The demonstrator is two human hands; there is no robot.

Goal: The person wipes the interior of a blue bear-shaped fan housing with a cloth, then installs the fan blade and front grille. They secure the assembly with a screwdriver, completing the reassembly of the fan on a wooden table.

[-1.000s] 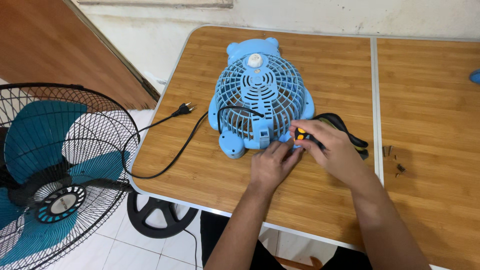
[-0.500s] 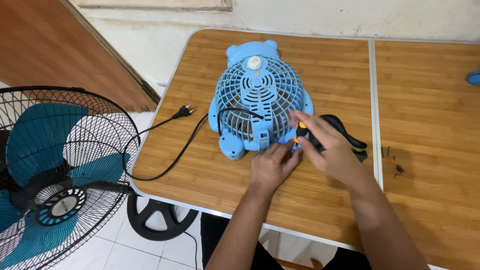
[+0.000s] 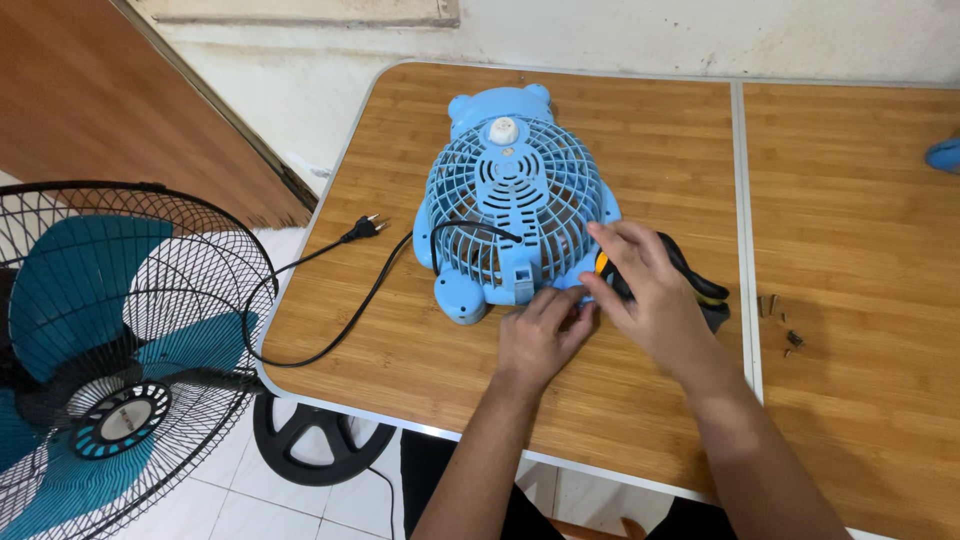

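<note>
The right hand (image 3: 648,290) is closing its grip round a black-and-yellow screwdriver (image 3: 612,272) at the blue fan's (image 3: 512,205) lower edge — the left hand (image 3: 540,330), empty, is steadying the fan on the tabletop (image 3: 660,130).

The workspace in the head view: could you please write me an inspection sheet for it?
Surface: wooden table, a seam down its right part.
Job's things: blue fan lying grille up; screwdriver at its lower right edge.
Clutter: loose screws; black tool behind the right hand.
Grips: left hand touches the fan's edge; right hand holds the screwdriver.
Cables: black cord with plug, unplugged.
Surroundings: standing fan on tiled floor, white wall.
</note>
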